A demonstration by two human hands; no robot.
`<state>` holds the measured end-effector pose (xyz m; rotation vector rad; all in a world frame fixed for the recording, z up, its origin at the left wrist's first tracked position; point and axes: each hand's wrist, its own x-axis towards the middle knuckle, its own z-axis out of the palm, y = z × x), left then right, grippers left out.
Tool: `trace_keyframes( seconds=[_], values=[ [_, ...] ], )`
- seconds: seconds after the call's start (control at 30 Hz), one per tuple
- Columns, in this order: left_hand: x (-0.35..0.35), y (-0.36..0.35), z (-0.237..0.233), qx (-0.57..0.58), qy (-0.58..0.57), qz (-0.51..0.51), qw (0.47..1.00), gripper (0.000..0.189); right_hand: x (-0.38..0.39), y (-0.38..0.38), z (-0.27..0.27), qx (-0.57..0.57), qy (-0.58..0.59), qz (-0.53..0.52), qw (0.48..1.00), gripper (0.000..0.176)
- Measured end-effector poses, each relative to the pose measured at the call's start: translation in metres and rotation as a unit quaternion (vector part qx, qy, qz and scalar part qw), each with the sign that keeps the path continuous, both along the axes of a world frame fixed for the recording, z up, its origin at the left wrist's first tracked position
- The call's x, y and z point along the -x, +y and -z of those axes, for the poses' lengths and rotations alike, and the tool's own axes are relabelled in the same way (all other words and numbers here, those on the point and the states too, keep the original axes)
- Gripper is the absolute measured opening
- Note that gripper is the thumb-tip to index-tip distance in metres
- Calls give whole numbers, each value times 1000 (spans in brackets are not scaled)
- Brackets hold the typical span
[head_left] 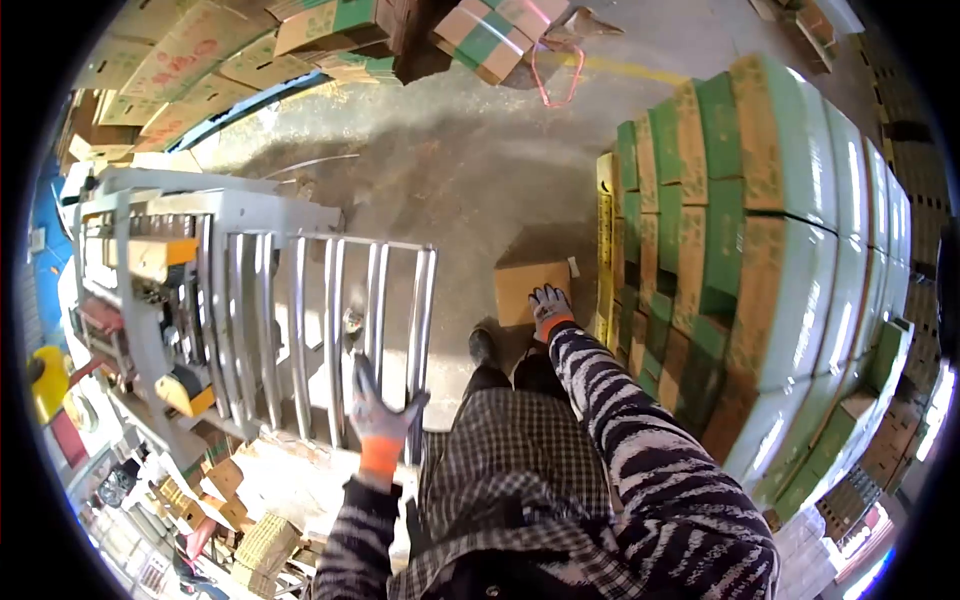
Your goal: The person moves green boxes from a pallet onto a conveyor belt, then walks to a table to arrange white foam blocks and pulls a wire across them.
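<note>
My right hand (549, 307), in a grey glove with an orange cuff, reaches down to a small brown cardboard box (522, 285) on the concrete floor; the fingers rest on the box's near edge. My left hand (378, 412), gloved the same way, is spread open over the near end of a grey metal roller conveyor (300, 320), touching or just above its rails. My striped sleeves and checked clothing fill the bottom centre, and a dark shoe (482, 345) stands just left of the box.
A tall pallet stack of green-and-brown cartons (760, 250) rises right beside the box. More cartons (330, 30) are piled at the far top. Yellow strapping (604, 240) runs down the stack's edge. Clutter and flattened cardboard (260, 540) lie at bottom left.
</note>
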<state>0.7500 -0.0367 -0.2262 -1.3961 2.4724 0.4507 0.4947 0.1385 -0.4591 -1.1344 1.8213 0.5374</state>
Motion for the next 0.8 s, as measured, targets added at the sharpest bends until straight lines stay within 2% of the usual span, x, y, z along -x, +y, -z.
trace_keyframes(
  seconds=[0.03,0.07,0.1,0.13,0.2,0.27,0.4,0.43,0.47,0.5,0.57,0.6,0.63,0.7,0.73,0.77,0.8],
  values=[
    [8,-4,-6,-13,68,4,998,120,6,-13,22,12,6,-7,1000,71],
    [4,-3,0,9,89,31,996,121,5,-19,47,21,7,-11,1000,72],
    [0,-4,6,25,124,50,991,121,-4,-16,103,66,37,7,997,75],
    [-6,-6,13,31,139,74,987,112,-3,-22,129,61,29,10,998,75],
    [-16,-8,22,41,150,83,984,102,5,-41,175,26,29,61,997,79],
    [-7,-6,15,39,121,52,990,98,6,-48,217,7,21,70,997,79],
    [-18,-3,26,106,92,44,989,110,10,-45,248,-33,-6,87,996,81],
    [-24,1,26,71,98,-23,992,112,-2,-30,276,61,72,72,993,88],
    [-43,6,32,94,64,-46,992,111,-5,-28,268,55,68,76,993,88],
    [-36,6,25,67,59,-41,995,109,-4,-32,252,-6,1,96,995,70],
    [-26,4,21,38,68,-33,996,106,-22,-20,251,-10,25,22,999,54],
    [-27,1,20,59,77,17,995,102,-32,-14,252,-11,38,-15,999,48],
    [-26,-1,21,83,88,66,990,99,-37,-9,238,17,71,-115,991,45],
    [-19,-2,22,83,108,69,988,96,-41,-2,203,76,45,-122,989,37],
    [-17,-2,21,81,115,68,988,94,-54,15,206,73,54,-114,989,37],
    [-19,-2,25,81,125,50,988,93,-65,30,212,206,85,-127,967,32],
    [-21,-1,22,87,78,43,992,95,-75,49,214,249,69,-110,960,28]
  ],
)
